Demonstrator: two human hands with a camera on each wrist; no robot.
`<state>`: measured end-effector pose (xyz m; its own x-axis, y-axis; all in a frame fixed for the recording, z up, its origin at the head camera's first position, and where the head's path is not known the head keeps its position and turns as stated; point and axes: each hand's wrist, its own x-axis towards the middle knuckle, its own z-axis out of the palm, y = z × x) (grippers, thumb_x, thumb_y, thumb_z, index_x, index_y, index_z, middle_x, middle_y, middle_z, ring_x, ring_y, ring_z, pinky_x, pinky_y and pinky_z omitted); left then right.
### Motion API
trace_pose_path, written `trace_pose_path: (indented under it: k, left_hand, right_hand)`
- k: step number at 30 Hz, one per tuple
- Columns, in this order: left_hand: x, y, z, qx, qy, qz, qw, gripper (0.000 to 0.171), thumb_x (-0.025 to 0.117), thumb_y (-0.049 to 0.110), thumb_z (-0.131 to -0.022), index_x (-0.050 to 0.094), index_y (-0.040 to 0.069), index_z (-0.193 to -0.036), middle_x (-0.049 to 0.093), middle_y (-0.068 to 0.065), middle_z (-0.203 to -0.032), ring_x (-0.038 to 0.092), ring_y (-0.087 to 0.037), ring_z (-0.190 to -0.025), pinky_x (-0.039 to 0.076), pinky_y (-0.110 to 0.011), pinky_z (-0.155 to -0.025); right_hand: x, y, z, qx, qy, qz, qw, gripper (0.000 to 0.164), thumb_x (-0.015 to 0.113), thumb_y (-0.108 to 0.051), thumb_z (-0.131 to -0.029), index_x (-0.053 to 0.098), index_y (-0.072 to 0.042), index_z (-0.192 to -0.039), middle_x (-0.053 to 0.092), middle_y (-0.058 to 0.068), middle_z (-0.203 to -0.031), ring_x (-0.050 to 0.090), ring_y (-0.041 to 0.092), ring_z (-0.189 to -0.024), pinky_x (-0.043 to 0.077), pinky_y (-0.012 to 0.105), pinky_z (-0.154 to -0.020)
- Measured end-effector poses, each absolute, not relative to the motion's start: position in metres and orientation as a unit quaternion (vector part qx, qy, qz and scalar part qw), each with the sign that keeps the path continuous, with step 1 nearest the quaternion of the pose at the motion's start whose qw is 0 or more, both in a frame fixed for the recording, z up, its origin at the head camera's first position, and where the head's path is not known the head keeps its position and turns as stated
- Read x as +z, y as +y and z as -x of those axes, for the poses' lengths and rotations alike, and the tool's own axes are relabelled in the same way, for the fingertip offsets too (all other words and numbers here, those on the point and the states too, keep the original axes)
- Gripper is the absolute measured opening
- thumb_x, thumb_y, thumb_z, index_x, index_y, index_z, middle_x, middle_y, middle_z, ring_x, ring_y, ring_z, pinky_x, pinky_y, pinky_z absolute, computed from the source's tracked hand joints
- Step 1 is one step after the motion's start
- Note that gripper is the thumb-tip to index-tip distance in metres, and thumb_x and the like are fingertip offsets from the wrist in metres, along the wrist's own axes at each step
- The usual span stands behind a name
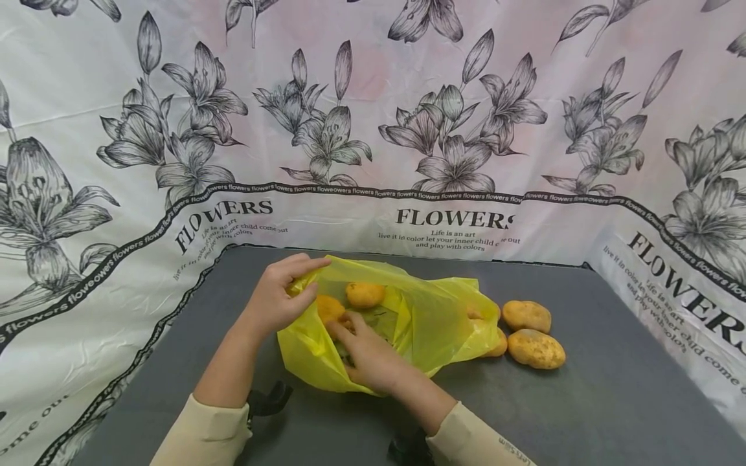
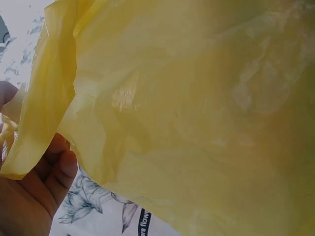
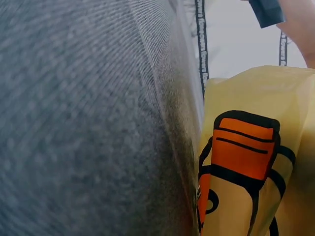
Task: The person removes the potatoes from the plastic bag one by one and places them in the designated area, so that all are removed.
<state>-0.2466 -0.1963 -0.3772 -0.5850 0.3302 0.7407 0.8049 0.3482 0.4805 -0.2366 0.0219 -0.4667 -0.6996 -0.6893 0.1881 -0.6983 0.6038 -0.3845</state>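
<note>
A yellow plastic bag (image 1: 443,317) lies on its side, its mouth spread toward the left. My left hand (image 1: 282,291) grips the mouth's rim; in the left wrist view, fingers and thumb curl round the folded yellow film (image 2: 49,98). Inside the mouth is my right hand (image 1: 367,353), fingertips against a potato (image 1: 330,309), with a gap between thumb and forefinger. Another potato (image 1: 365,294) sits deeper in the bag. From the right wrist, only the bag's printed outside (image 3: 243,147) shows; the right hand is hidden there.
Two potatoes (image 1: 536,349) lie on the grey table (image 1: 612,388) right of the bag. More potatoes (image 1: 495,343) are partly covered by its right end. A white flower-printed curtain (image 1: 443,162) encloses the table's back and sides.
</note>
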Motion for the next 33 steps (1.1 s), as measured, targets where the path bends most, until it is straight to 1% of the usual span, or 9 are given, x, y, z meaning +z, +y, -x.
trace_pose_path:
  k: [4,8,11,15,20,23,28,30,33]
  left_hand:
    - [-0.3770,-0.1964,0.2463,-0.437,-0.774,0.369,0.270,0.039,0.064,-0.007,-0.087,0.072,-0.001,-0.125,0.057,0.002,-0.084,0.043,-0.013,-0.067,0.038,-0.027,-0.059]
    - [-0.3786,-0.1963,0.2468,-0.436,-0.777,0.367,0.268,0.040,0.064,-0.008,-0.087,0.072,-0.001,-0.126,0.057,0.003,-0.083,0.043,-0.013,-0.067,0.037,-0.027,-0.060]
    - [-0.3797,-0.1965,0.2479,-0.435,-0.777,0.367,0.269,0.041,0.064,-0.008,-0.087,0.072,0.000,-0.126,0.058,0.002,-0.084,0.044,-0.013,-0.068,0.038,-0.027,-0.060]
    - [-0.3792,-0.1961,0.2480,-0.435,-0.775,0.369,0.272,0.040,0.065,-0.008,-0.087,0.072,0.000,-0.125,0.059,0.002,-0.085,0.044,-0.013,-0.068,0.038,-0.026,-0.060]
    - [-0.3789,-0.1961,0.2483,-0.435,-0.776,0.367,0.273,0.040,0.065,-0.008,-0.087,0.072,0.000,-0.125,0.061,0.001,-0.086,0.045,-0.013,-0.069,0.039,-0.026,-0.061]
    - [-0.3797,-0.1963,0.2486,-0.435,-0.779,0.362,0.271,0.040,0.065,-0.008,-0.087,0.073,0.000,-0.126,0.061,0.002,-0.086,0.046,-0.013,-0.069,0.039,-0.026,-0.060]
    - [-0.3801,-0.1956,0.2481,-0.437,-0.781,0.357,0.266,0.040,0.065,-0.007,-0.087,0.073,0.001,-0.126,0.060,0.002,-0.086,0.046,-0.013,-0.069,0.039,-0.026,-0.060]
    - [-0.3799,-0.1951,0.2479,-0.438,-0.780,0.359,0.266,0.040,0.065,-0.008,-0.087,0.072,0.001,-0.126,0.059,0.002,-0.085,0.045,-0.013,-0.068,0.039,-0.026,-0.060]
    - [-0.3792,-0.1943,0.2477,-0.439,-0.778,0.362,0.267,0.040,0.065,-0.008,-0.087,0.072,0.000,-0.125,0.058,0.002,-0.084,0.044,-0.013,-0.067,0.037,-0.027,-0.060]
  right_hand:
    - [-0.4682,0.0220,0.2352,0.191,-0.904,-0.380,0.036,0.063,0.068,-0.033,-0.100,0.044,-0.015,-0.155,0.037,0.017,-0.147,0.053,0.032,-0.121,0.052,0.044,-0.095]
    - [-0.4693,0.0217,0.2337,0.171,-0.908,-0.378,0.058,0.059,0.070,-0.033,-0.098,0.049,-0.016,-0.150,0.033,0.018,-0.156,0.052,0.037,-0.127,0.050,0.049,-0.099]
    - [-0.4693,0.0212,0.2344,0.171,-0.905,-0.385,0.056,0.056,0.069,-0.032,-0.099,0.050,-0.015,-0.149,0.030,0.015,-0.163,0.050,0.037,-0.134,0.046,0.051,-0.104]
    - [-0.4684,0.0207,0.2352,0.185,-0.895,-0.404,0.042,0.058,0.065,-0.030,-0.102,0.045,-0.015,-0.154,0.036,0.011,-0.161,0.049,0.031,-0.137,0.045,0.048,-0.107]
    - [-0.4672,0.0209,0.2339,0.180,-0.891,-0.413,0.054,0.065,0.065,-0.022,-0.101,0.036,-0.016,-0.159,0.042,0.011,-0.146,0.055,0.026,-0.120,0.053,0.040,-0.091]
    - [-0.4671,0.0212,0.2331,0.174,-0.890,-0.416,0.069,0.061,0.066,-0.021,-0.100,0.040,-0.013,-0.155,0.042,0.014,-0.136,0.053,0.026,-0.111,0.053,0.038,-0.087]
    - [-0.4667,0.0210,0.2333,0.184,-0.885,-0.422,0.070,0.053,0.066,-0.028,-0.102,0.048,-0.010,-0.148,0.039,0.020,-0.151,0.052,0.033,-0.129,0.049,0.045,-0.102]
    - [-0.4669,0.0204,0.2338,0.188,-0.884,-0.424,0.064,0.052,0.065,-0.027,-0.102,0.048,-0.009,-0.149,0.036,0.018,-0.157,0.049,0.033,-0.136,0.046,0.046,-0.106]
    - [-0.4680,0.0190,0.2351,0.194,-0.881,-0.426,0.063,0.048,0.063,-0.025,-0.104,0.050,-0.011,-0.148,0.039,0.012,-0.157,0.051,0.028,-0.135,0.046,0.042,-0.106]
